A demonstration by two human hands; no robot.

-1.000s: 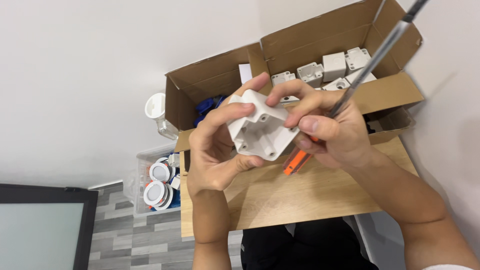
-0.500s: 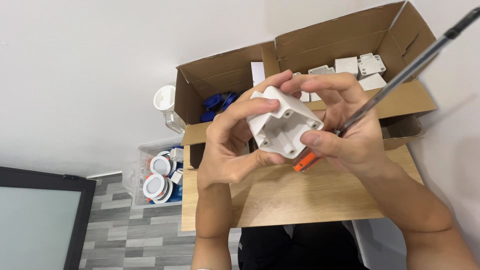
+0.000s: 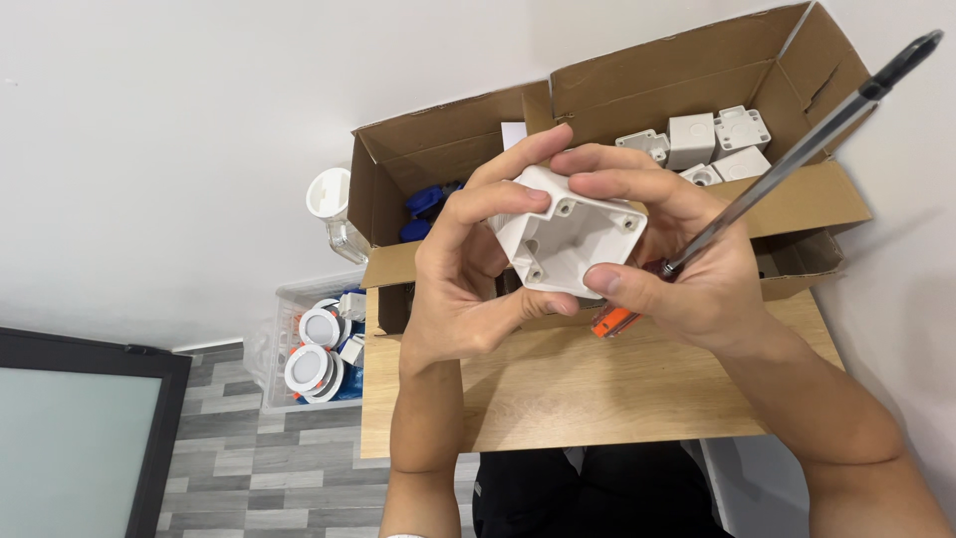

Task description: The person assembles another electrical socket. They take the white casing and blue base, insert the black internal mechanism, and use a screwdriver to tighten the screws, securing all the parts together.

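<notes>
Both hands clamped on white junction box [image 3: 570,239] — held above table [image 3: 558,389], open side up. Left hand [image 3: 463,289] cups near side; right hand [image 3: 687,269] also pins screwdriver [image 3: 787,159], shaft angled over cardboard box [image 3: 697,80] behind.

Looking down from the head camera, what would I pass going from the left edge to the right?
Dark framed panel → clear bin of round white fittings → left hand → white plastic box → right hand → screwdriver.
</notes>
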